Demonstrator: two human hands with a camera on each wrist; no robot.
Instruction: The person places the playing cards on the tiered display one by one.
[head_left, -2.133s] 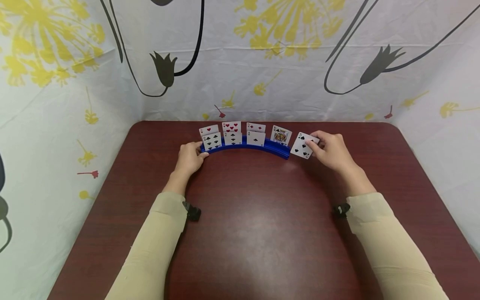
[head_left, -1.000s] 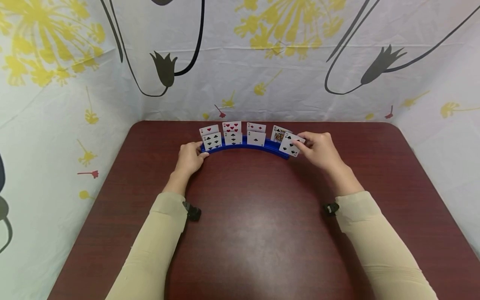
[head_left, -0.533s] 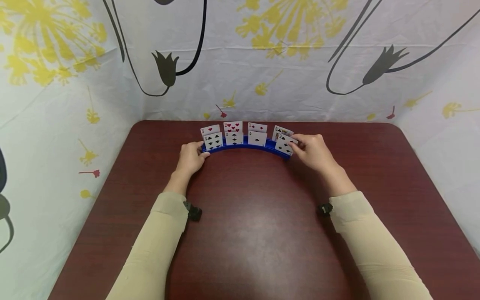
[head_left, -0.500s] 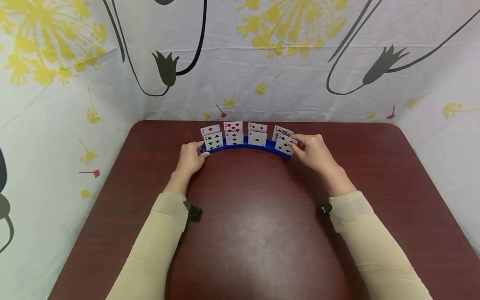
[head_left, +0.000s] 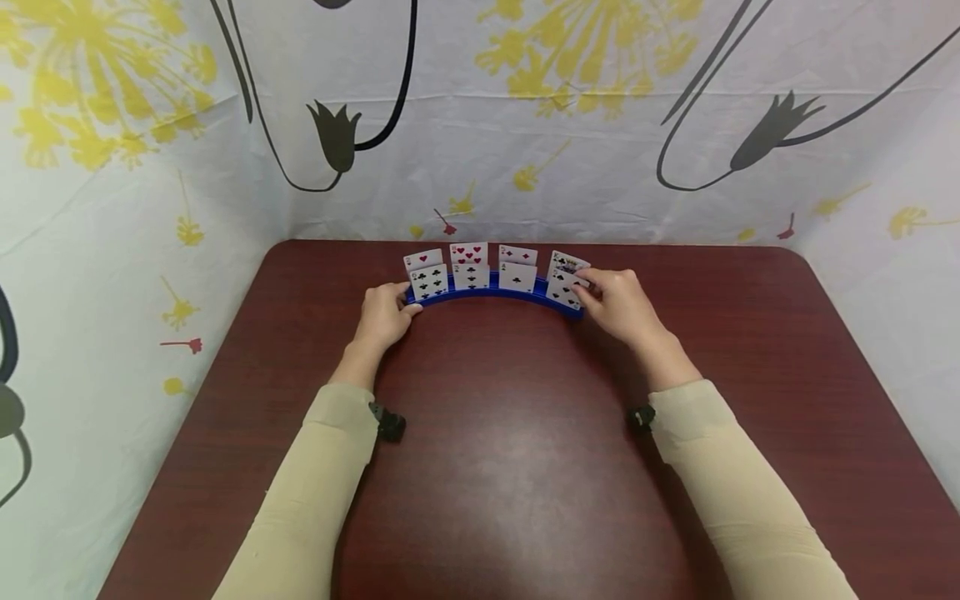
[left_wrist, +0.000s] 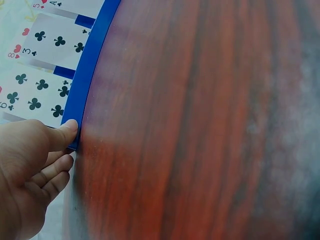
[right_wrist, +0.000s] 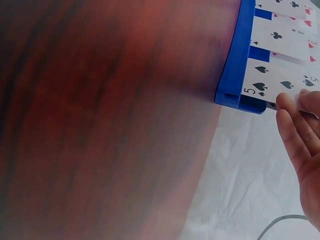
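Observation:
A curved blue card holder (head_left: 491, 291) stands near the table's far edge with two rows of playing cards in it. My left hand (head_left: 384, 317) grips the holder's left end; in the left wrist view the thumb (left_wrist: 69, 131) lies on its front face. My right hand (head_left: 618, 307) pinches the five of spades (right_wrist: 272, 82) by its right side, its lower edge at the front of the holder's right end. Behind that card rises the king of clubs (head_left: 566, 260), partly covered. Along the front row are the six of clubs (head_left: 429, 282), three of clubs (left_wrist: 57, 41) and ace of clubs (head_left: 517, 277).
In the back row, a heart card (head_left: 422, 260), the eight of hearts (head_left: 468, 252) and the five of diamonds (head_left: 517, 254) show above the front cards. A brown wooden table (head_left: 495, 450) lies under everything. A patterned cloth (head_left: 465, 150) hangs right behind its far edge.
My right hand has carried the five of spades leftward from beside the holder to its right end, in front of the king. My left hand has stayed on the holder's left end.

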